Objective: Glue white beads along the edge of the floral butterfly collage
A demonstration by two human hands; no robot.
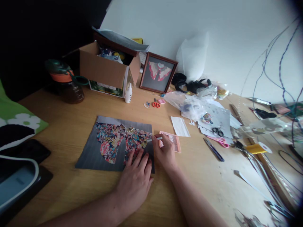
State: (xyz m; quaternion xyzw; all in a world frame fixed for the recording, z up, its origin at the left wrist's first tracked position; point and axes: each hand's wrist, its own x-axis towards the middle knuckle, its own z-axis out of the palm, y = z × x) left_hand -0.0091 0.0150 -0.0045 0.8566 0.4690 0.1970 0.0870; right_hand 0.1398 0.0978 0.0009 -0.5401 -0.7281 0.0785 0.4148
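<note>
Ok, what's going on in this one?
On a brown wooden table, a person's left hand rests spread over a grey rectangular sheet bearing a multicoloured floral cape-shaped piece. The right hand, partly hiding a pink rectangular tray, holds a slim white pen-like tool near the piece's right edge. Small white beads run along its top.

On the table, at the back, an open cardboard box; to the left of it, a dark drinking bottle with an orange band. At the right, pink scissors near a yellow roll.
</note>
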